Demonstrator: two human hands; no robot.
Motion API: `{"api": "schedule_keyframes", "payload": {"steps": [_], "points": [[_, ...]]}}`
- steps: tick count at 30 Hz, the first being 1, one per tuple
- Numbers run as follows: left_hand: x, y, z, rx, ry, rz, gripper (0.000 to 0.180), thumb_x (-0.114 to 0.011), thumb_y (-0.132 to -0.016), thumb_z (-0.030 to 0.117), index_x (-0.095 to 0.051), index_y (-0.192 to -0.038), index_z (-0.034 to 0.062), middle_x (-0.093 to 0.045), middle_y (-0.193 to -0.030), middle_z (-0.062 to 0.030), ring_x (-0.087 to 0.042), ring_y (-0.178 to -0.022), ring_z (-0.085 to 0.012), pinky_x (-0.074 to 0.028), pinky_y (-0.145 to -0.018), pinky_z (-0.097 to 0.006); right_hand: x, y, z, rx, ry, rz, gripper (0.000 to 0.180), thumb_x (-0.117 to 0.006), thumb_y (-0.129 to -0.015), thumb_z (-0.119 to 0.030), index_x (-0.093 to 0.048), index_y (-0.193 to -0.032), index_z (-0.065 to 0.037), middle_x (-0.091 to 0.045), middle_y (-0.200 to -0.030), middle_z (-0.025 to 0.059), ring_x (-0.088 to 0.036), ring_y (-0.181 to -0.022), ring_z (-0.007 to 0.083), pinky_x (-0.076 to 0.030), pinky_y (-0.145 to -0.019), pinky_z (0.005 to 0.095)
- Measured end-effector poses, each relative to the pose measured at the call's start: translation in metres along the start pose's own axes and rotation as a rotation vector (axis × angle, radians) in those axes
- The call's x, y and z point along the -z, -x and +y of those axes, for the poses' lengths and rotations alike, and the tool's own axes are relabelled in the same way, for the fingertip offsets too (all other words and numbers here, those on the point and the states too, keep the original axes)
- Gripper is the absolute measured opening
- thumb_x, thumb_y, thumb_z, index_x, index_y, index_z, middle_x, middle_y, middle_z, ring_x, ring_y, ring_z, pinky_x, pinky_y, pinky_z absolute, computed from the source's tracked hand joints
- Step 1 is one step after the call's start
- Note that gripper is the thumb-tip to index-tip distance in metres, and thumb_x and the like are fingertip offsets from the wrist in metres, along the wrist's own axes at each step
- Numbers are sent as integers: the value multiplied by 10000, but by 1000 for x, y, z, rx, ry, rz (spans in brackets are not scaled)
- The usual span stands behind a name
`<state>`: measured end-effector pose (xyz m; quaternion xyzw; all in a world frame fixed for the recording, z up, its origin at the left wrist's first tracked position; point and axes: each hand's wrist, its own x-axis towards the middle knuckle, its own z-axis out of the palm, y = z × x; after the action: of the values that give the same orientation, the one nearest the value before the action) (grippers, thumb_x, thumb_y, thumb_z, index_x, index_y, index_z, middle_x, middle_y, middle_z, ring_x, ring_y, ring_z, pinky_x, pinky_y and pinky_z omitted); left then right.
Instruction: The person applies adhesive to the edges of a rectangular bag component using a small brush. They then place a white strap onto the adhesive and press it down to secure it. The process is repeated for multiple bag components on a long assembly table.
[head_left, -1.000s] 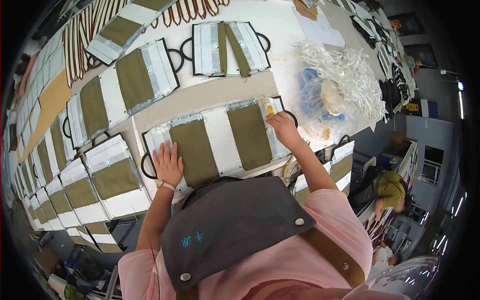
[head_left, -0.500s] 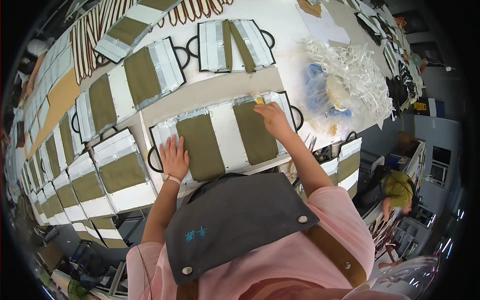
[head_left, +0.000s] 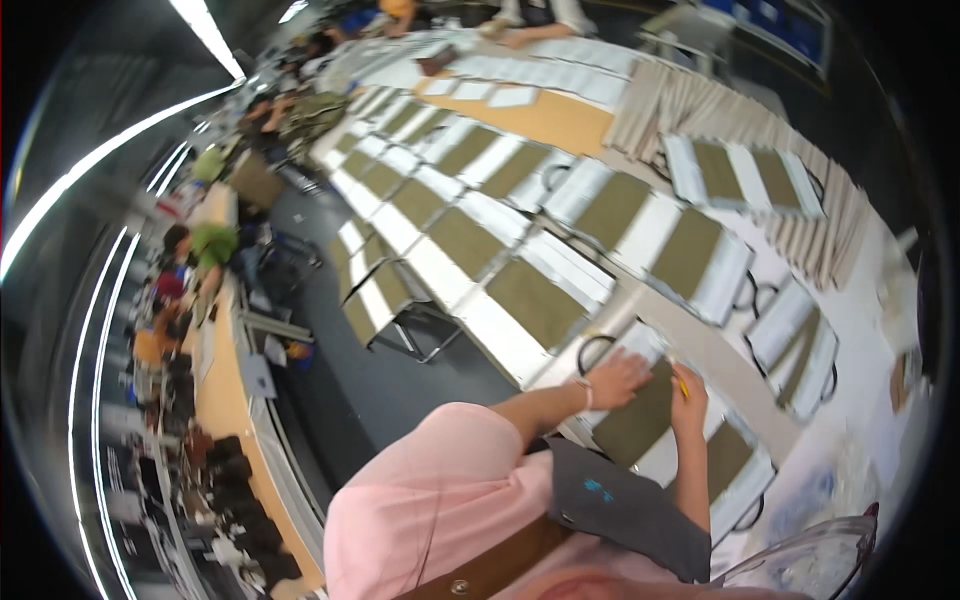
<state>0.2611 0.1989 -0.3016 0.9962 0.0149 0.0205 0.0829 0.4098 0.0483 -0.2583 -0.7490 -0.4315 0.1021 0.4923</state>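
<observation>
A flat bag panel (head_left: 632, 428) with olive and white bands and a black loop handle lies on the table right in front of me. My left hand (head_left: 617, 380) rests on the pale band at its left end, fingers apart and holding nothing. Close by on the right, my right hand (head_left: 689, 408) is closed around a small brush (head_left: 684, 386) with a yellow handle. The brush tip is over the far edge of the panel, blurred, so I cannot tell whether it touches.
More olive and white panels (head_left: 540, 300) overlap in rows along the table's left side. Beyond lie another panel (head_left: 640, 235) and rows of long beige strips (head_left: 650, 110). A metal-legged stand (head_left: 425, 340) is beside the table. People sit at a bench (head_left: 225, 400) farther left.
My view has swung left, bringing the row of panels and the far bench into sight. The right hand with the brush has moved from the panel's right part to near my left hand.
</observation>
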Motion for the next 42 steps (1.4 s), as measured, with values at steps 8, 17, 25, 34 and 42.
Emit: {"api": "schedule_keyframes", "payload": {"steps": [8,17,25,34,42], "points": [[-21,10,26,152,94,106,582,-616,-799,234,-423,-1334,110,-366,-1393,-151,-299,-1333,-295,-157,-1100,-553,71,22,-24,-5,174,66,289,-531,-856,9,-605,-1132,-34,-527,-914,150,-554,-811,280,-443,-729,359],[28,-45,70,199,449,126,180,-563,-802,133,-597,-969,75,-586,-932,-107,-528,-947,-294,-417,-821,-407,151,160,44,-142,455,362,278,-496,-940,-124,-568,-1174,6,-556,-827,99,-520,-702,185,-428,-647,301],[17,-148,111,131,717,171,157,-552,-875,134,-622,-983,44,-633,-914,-140,-606,-788,-287,-495,-752,-371,191,199,56,-771,-458,995,239,-495,-944,-232,-626,-902,-37,-474,-654,-14,-445,-585,85,-381,-539,221],[17,-254,238,-461,493,-82,115,-614,-818,166,-686,-878,99,-607,-821,-64,-548,-828,-261,-455,-723,-378,179,204,99,-686,-1150,1051,323,-520,-941,-281,-588,-792,-3,-303,-500,-45,-323,-468,84,-310,-477,237],[-24,-281,262,-675,178,-80,81,-640,-770,157,-683,-825,116,-594,-815,-30,-545,-839,-240,-469,-725,-351,169,209,110,-708,-1142,944,301,-537,-934,-279,-606,-785,-27,-442,-566,-13,-371,-515,94,-324,-512,239]]}}
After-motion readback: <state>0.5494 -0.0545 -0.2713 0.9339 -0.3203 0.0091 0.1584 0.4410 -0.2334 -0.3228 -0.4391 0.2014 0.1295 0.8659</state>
